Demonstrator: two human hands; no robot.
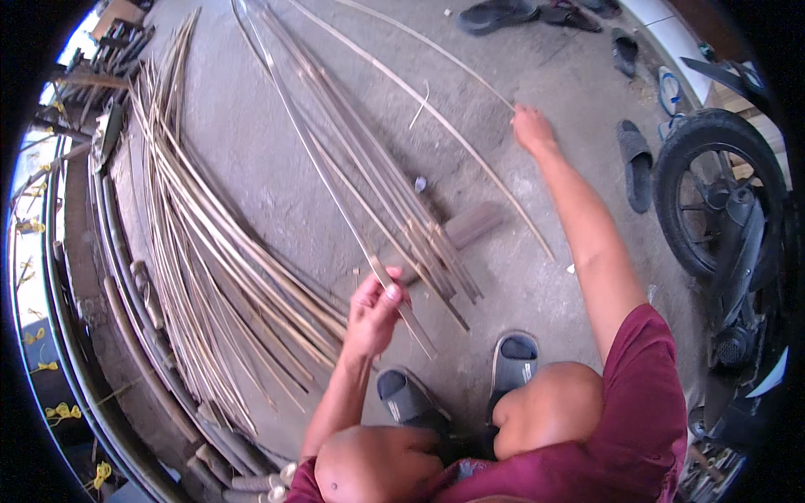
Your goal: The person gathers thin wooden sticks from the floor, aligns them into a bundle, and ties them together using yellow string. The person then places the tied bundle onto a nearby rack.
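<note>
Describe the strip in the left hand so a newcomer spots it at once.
Find the big fan of sticks at left. Just right of its lower end is the left hand, with one long flat strip running through it, its near end sticking out below. Unlike the loose strips to its right, this one is gripped.

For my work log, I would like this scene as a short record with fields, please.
Left hand: closed around a long flat strip
Right hand: stretched forward, at the near end of a thin strip; grip unclear
Left side of floor: large spread of thin rods
Ahead, on floor: brownish block, with several strips lying across it
Right side: black wheel; a loose grey slipper
Feet: dark open-toed slippers
</note>
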